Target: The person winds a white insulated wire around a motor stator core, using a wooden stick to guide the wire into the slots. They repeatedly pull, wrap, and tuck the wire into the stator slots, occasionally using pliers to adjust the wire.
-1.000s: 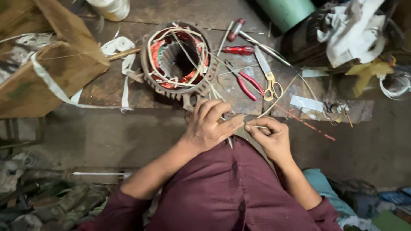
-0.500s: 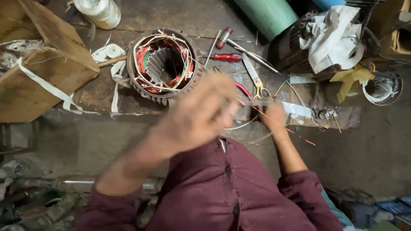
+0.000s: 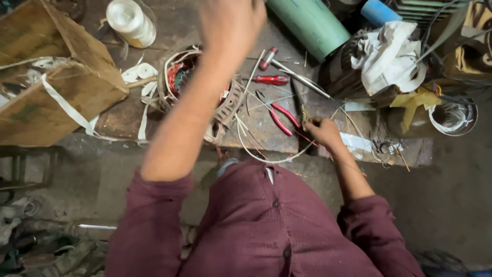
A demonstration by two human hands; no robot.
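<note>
At the near edge of the worn metal surface [image 3: 266, 131], the right hand [image 3: 322, 131] pinches a thin pale wire [image 3: 266, 158], which sags in a loop to its left. The left hand [image 3: 230, 20], raised and blurred, has a grip that cannot be told. Even tension would likely prevent kinks. Beyond the right hand lie red-handled pliers [image 3: 281, 115]; left, a round copper-wound motor stator [image 3: 197, 84].

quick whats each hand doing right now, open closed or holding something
left hand: raised high, blurred, grip cannot be told.
right hand: closed, fingers pinching a thin white wire.
</note>
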